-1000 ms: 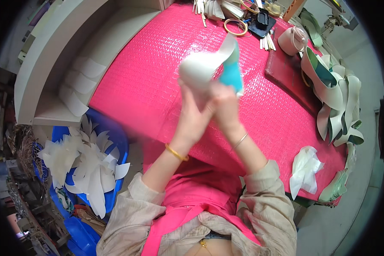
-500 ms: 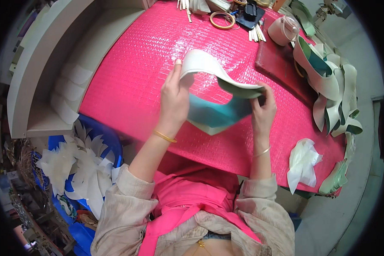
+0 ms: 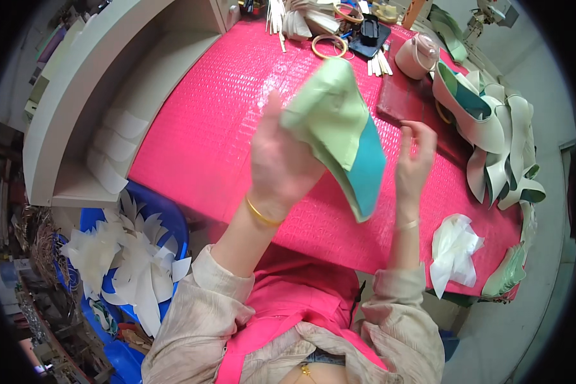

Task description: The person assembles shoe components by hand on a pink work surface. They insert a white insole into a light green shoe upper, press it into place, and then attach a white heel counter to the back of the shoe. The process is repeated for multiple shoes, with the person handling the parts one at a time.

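Above the pink table, my left hand (image 3: 281,157) holds a shoe upper (image 3: 329,109) by its left side. Its pale green lining faces up, and a teal part (image 3: 369,169) hangs down at the lower right. The upper is tilted and a little blurred, and it hides some of my left fingers. To the right of it, apart from it, my right hand (image 3: 417,157) is raised over the table with its fingers loosely bent and apart, holding nothing.
The table (image 3: 192,137) has a pile of white and green uppers (image 3: 505,134) at right, a crumpled white sheet (image 3: 453,249), a lidded pot (image 3: 417,56) and a tape roll (image 3: 329,46) farther back. A grey shelf unit (image 3: 64,102) and a blue basket (image 3: 180,221) of white pieces stand at left.
The upper was held between both hands, white side showing. My right hand has let go and moved right; my left hand has turned it so the green lining shows.
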`<state>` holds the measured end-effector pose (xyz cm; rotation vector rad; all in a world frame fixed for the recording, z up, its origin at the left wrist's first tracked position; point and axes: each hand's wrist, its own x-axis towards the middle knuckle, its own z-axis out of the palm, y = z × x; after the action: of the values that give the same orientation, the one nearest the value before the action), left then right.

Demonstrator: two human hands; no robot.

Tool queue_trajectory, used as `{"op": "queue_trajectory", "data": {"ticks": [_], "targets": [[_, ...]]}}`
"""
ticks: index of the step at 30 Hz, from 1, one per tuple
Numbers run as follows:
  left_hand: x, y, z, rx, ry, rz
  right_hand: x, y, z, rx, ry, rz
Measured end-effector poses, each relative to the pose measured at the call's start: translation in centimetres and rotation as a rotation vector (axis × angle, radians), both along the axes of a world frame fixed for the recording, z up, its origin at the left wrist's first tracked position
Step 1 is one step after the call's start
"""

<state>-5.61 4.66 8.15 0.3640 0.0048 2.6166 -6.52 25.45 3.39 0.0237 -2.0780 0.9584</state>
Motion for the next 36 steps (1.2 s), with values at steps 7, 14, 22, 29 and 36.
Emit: {"op": "queue_trajectory", "data": {"ticks": [7, 14, 22, 29, 36], "targets": [[-0.3, 3.5, 3.9, -0.828, 0.349, 0.489, 2.8, -5.8, 9.7, 0.449, 0.323, 0.234], [1.4, 1.8, 3.8, -0.970, 0.342, 0.353, 3.6, -5.9, 9.6, 0.098, 0.101, 0.397], [0.3, 0.6, 3.8, -0.960, 0.320, 0.286, 2.2, -5.3, 9.5, 0.074, 0.083, 0.394], [0.3, -0.3, 4.1, -0.676, 0.501, 0.153, -1.1, 5.2, 7.3, -1.120, -0.339, 0.981], [-0.1, -1.4, 1.4, -1.209, 1.438, 0.341, -0.4, 4.3, 9.7, -0.764, -0.624, 0.975]]}}
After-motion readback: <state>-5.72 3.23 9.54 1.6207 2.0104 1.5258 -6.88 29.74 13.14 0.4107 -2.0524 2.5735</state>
